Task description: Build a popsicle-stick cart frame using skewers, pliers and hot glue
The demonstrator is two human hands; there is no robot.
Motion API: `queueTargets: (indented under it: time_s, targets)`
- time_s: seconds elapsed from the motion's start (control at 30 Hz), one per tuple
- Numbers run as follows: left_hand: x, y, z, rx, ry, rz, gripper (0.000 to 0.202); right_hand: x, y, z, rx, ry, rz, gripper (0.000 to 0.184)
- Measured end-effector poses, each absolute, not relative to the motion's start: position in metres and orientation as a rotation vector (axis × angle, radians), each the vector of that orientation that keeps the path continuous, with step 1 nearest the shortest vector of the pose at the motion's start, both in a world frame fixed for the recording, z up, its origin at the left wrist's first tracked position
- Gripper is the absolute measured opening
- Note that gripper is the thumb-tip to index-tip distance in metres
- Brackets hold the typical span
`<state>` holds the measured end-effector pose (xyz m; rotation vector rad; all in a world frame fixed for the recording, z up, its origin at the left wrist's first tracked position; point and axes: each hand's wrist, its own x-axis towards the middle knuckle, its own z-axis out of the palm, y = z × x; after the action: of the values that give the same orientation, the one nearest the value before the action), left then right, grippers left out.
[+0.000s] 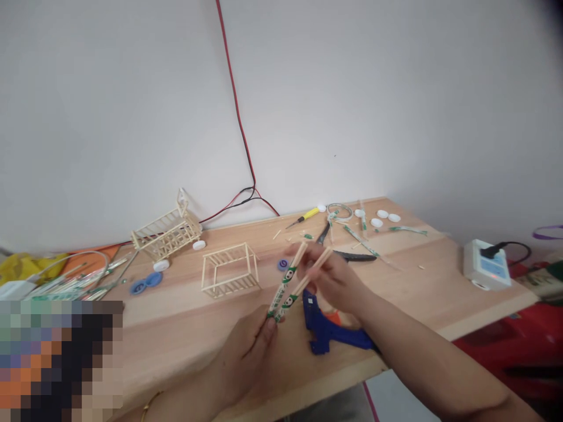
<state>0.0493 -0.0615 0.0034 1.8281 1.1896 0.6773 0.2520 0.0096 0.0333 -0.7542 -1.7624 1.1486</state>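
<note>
Chopsticks (288, 290) in printed sleeves, lower ends pinched tight by left hand (253, 351), upper ends clasped by right hand (336, 281), held over table (176, 334) near its front edge; blue glue gun (328, 335) directly beneath grip, open stick frame (229, 271) to its left, pliers (354, 256) beyond, bare board below-left.

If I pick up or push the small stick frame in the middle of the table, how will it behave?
The frame is probably very light: thin sticks, mostly air. It looks fragile; a squeeze may break its joints. Flat-based, it should slide on the table, not roll.
</note>
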Motion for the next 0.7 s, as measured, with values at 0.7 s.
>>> queueTargets:
  time_s: [0.7]
  targets:
    - [0.048, -0.057, 0.022, 1.868, 1.139, 0.657, 0.031, 0.246, 0.003, 0.035, -0.642, -1.783, 1.298, 0.047]
